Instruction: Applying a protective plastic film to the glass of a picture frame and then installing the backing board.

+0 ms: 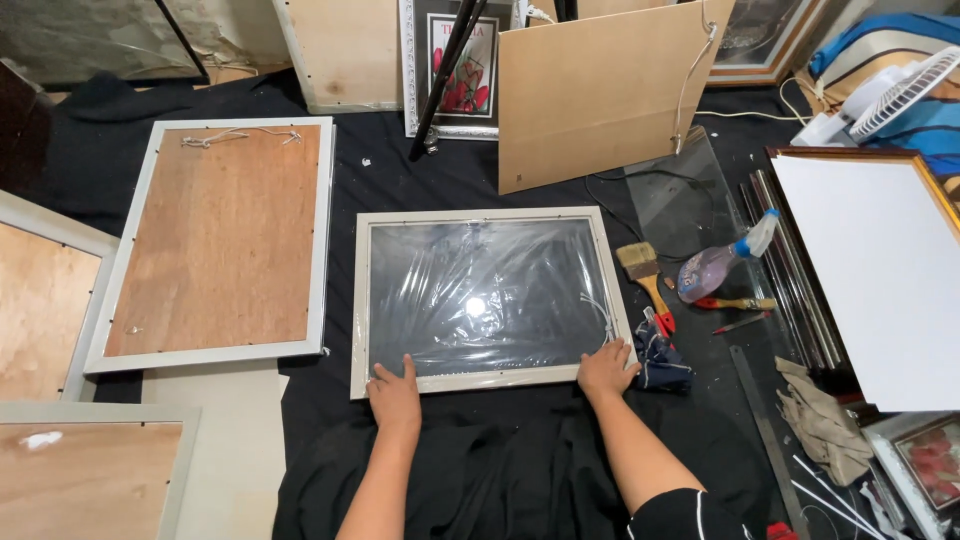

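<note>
A pale grey picture frame (489,215) lies flat on a black cloth (520,460), its glass covered with crinkled clear plastic film (480,290). My left hand (396,392) rests palm down on the frame's near edge at the left corner. At the right corner of that same edge, my right hand (606,368) presses flat. Both hands have fingers spread and hold nothing.
Several frames lie back-up at left, one with a brown backing board (220,235). Right of the frame are a dark rag (662,362), a paintbrush (645,272), a spray bottle (720,262), metal strips (790,280), a white board (880,270) and a fan (905,90). Cardboard (600,85) leans behind.
</note>
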